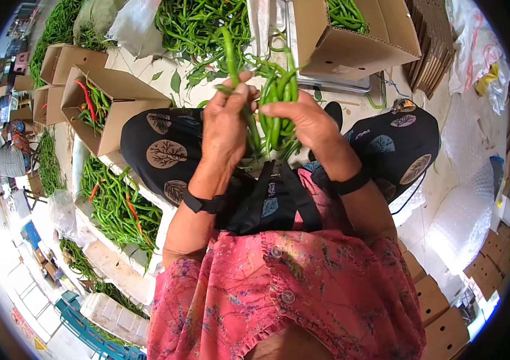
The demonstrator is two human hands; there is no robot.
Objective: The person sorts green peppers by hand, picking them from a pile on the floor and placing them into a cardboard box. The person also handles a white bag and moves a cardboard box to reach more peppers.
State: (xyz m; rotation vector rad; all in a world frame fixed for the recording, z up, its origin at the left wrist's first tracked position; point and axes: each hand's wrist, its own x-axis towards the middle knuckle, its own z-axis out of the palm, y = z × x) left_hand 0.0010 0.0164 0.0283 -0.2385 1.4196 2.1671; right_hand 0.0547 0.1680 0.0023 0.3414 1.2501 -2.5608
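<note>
My left hand is closed, with a long green chili pepper pointing up and away from its fingertips. Beside it, my right hand is wrapped around a bunch of green chili peppers, thumb across the front. The two hands are close together above my lap. Beyond them lies a big pile of green chili peppers on the floor, with loose leaves around it. Part of the bunch is hidden behind my right thumb and fingers.
An open carton with green peppers stands on a metal tray at the far right. Left of my knee, another carton holds red and green peppers. A white foam box full of peppers is nearer. Flattened cardboard and bubble wrap lie right. Another person sits far left.
</note>
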